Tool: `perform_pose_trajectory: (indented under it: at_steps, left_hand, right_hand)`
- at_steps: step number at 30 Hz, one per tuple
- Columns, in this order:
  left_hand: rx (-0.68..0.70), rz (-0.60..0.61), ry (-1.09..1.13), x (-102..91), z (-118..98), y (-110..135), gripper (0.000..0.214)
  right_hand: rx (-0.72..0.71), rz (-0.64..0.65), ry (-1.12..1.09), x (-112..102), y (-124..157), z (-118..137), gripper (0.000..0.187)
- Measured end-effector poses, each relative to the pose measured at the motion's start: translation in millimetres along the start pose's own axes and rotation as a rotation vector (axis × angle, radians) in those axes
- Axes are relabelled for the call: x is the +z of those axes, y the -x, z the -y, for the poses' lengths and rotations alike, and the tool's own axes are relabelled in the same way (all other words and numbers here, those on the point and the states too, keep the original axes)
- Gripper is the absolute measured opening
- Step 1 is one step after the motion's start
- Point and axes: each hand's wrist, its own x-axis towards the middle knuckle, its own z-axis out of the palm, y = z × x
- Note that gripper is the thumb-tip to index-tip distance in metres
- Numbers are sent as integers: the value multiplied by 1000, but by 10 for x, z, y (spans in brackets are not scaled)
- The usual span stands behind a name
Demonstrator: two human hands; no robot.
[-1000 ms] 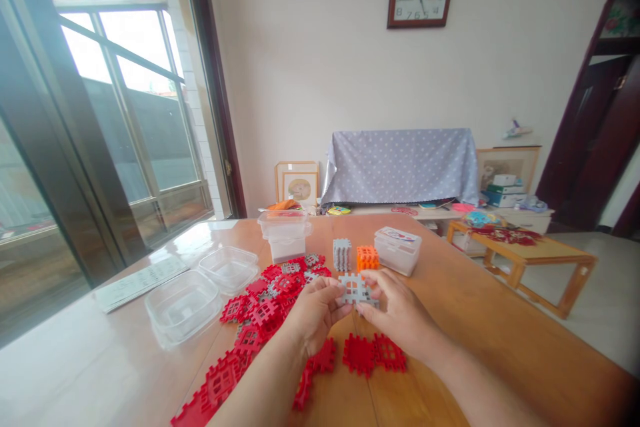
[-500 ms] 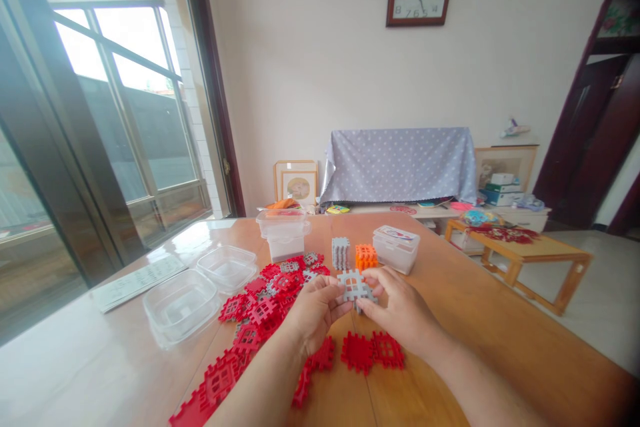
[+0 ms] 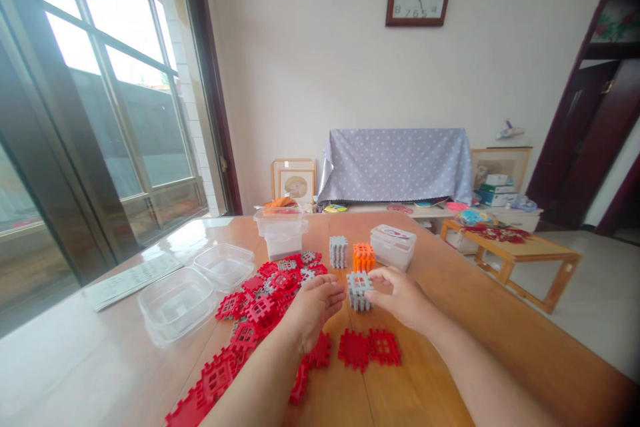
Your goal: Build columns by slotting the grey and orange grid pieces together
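Observation:
A small grey cube of interlocking plastic pieces (image 3: 359,291) stands on the wooden table (image 3: 480,347) between my hands. My right hand (image 3: 401,296) pinches its right upper side with thumb and fingertips. My left hand (image 3: 314,307) hovers just left of the cube with fingers stretched out, holding nothing. Flat red pieces (image 3: 369,348) lie joined on the table just in front of the cube. A heap of loose red and grey pieces (image 3: 265,293) spreads out to the left, under my left forearm.
Behind the cube stand another grey cube (image 3: 339,251), an orange cube (image 3: 363,257) and a lidded plastic box (image 3: 393,247). A clear container (image 3: 281,232), two empty tubs (image 3: 177,303) and a printed sheet (image 3: 131,278) sit at left. A low wooden table (image 3: 515,250) stands at right.
The grey cube went from being held up in both hands down onto the table. My left hand has let go and opened; my right hand still grips it.

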Motion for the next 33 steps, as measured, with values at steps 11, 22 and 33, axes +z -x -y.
perform_pose_trajectory:
  at_steps: [11, 22, 33]
  left_hand:
    - [-68, 84, -43, 27, 67, 30, 36]
    - [-83, 97, -51, 53, 46, 62, 41]
    - [-69, 75, -38, 88, 41, 108, 39]
  right_hand:
    - [46, 74, -3, 69, 5, -146, 38]
    - [77, 81, -28, 109, 10, -214, 36]
    - [90, 58, -68, 86, 32, -124, 33]
